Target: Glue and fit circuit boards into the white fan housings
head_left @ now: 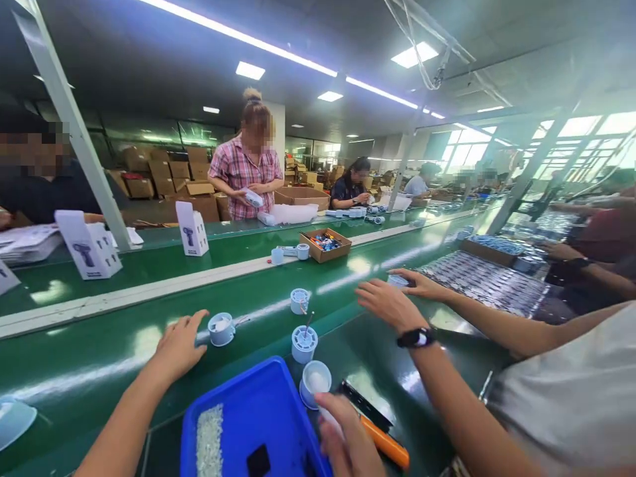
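My left hand (pixel 181 344) reaches over the green belt with its fingers spread, beside the short handle of a light-blue round housing (pixel 221 330). Whitish material shows inside that housing. Low in the view, my right hand (pixel 350 434) is bent with its fingers drawn together round something pale and blurred. It is just below a light-blue cup (pixel 317 379) with white contents. Beyond that cup are two more light-blue housings, one with vents and a wire (pixel 304 343), the other farther off (pixel 299 301). A blue tray (pixel 248 397) holds small clear pieces and a black square.
An orange-handled tool (pixel 385 442) lies right of my right hand. A neighbour's two hands (pixel 390 305) reach in from the right, near another light-blue part. Across the belt are a carton of small parts (pixel 325 244), white printed boxes (pixel 191 228) and a standing person in plaid.
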### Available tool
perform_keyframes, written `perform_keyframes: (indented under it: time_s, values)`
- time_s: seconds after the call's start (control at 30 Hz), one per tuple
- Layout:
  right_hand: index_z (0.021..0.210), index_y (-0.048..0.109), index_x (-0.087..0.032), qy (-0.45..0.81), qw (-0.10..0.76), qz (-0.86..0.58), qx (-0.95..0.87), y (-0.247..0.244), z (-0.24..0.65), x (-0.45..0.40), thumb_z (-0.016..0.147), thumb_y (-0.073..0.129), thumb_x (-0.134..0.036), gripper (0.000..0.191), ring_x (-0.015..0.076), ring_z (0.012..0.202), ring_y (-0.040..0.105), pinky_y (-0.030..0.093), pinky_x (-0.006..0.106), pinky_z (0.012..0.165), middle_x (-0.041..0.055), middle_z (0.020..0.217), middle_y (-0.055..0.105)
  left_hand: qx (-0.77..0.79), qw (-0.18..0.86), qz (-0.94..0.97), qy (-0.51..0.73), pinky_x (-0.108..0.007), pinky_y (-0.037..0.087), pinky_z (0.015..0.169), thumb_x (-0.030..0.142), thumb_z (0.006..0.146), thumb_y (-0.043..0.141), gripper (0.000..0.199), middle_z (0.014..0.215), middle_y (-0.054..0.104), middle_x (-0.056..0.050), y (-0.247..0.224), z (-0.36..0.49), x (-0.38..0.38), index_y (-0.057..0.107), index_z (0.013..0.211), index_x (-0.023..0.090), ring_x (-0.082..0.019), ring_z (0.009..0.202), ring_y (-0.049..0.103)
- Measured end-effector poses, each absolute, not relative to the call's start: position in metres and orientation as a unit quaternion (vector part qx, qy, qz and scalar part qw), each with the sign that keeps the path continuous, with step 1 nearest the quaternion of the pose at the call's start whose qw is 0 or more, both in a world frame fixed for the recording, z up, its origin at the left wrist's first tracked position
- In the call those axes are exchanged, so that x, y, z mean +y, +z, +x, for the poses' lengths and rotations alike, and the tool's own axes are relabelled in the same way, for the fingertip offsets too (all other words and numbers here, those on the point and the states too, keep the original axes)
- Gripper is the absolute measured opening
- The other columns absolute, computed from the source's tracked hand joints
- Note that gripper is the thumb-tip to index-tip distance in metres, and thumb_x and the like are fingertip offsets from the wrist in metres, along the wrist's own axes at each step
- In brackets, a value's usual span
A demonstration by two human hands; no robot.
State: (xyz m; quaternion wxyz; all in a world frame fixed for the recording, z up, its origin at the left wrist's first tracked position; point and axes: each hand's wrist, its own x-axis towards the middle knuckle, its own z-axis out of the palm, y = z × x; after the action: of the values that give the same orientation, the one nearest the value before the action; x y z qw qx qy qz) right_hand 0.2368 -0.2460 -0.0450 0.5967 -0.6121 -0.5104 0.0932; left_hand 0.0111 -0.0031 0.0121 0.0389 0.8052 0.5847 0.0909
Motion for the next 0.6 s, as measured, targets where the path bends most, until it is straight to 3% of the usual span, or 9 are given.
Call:
perform_keyframes:
  time_s: [0.17,0.37,0.47,0.6]
  values:
    - [0.103,0.068,-0.023,0.015,0.427,-0.719,-0.548,-0.032,0.297,-0.259,0.097,0.033,-0.029,0.035,0.0142,0.065,0.064,0.054,0.022,0.059,0.0047,0.082,0.057,0.553,0.021,0.824,0.121,-0.048,0.032,0.102,0.031,0.077,0.050,0.027,0.124,0.056,-0.015,-0.005,0.025,0.004,0.068,0.094,0.022,-0.038,0.122,0.043]
    - [0.108,0.067,-0.023,-0.127,0.181,-0.735,-0.641,-0.060,0.322,-0.267,0.093,0.035,-0.017,0.035,0.0183,0.066,0.066,0.056,0.028,0.059,0.0064,0.081,0.056,0.548,0.024,0.813,0.194,-0.044,0.038,0.097,0.037,0.078,0.049,0.027,0.123,0.052,-0.013,0.002,0.027,0.003,0.068,0.090,0.022,-0.036,0.119,0.043]
    - [0.109,0.066,-0.025,-0.166,0.121,-0.732,-0.650,-0.064,0.324,-0.268,0.091,0.034,-0.011,0.039,0.0184,0.066,0.065,0.056,0.030,0.061,0.0067,0.083,0.057,0.545,0.034,0.806,0.228,-0.046,0.038,0.095,0.040,0.080,0.046,0.030,0.121,0.052,-0.013,0.012,0.030,-0.002,0.066,0.089,0.021,-0.035,0.115,0.044]
    - [0.105,0.067,-0.024,-0.155,0.098,-0.748,-0.638,-0.053,0.331,-0.263,0.092,0.045,-0.025,0.025,0.0200,0.061,0.065,0.055,0.030,0.052,0.0070,0.082,0.059,0.540,0.048,0.798,0.262,-0.047,0.039,0.093,0.043,0.080,0.045,0.030,0.118,0.054,-0.012,0.024,0.032,-0.008,0.065,0.089,0.021,-0.035,0.113,0.044]
